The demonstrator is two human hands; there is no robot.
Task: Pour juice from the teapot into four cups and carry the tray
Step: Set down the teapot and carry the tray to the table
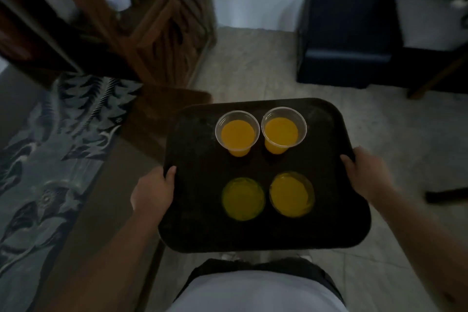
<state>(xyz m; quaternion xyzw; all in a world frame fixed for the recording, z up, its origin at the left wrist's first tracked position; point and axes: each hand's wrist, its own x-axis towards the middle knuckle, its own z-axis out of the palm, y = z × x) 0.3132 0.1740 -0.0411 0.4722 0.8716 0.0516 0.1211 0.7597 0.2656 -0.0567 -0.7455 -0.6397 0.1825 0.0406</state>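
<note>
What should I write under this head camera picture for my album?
Both hands, left hand and right hand, grip a dark tray carrying four cups of orange juice above the tiled floor.

Matt black plastic for the tray [192, 210], clear thin glossy plastic for the two far cups [237, 132], dark varnished wood on the shelf unit [162, 33], smooth dark leather-like covering on the armchair [347, 40], pale, lightly mottled floor tile [253, 66], patterned woven cloth over the rug [58, 147].
</note>
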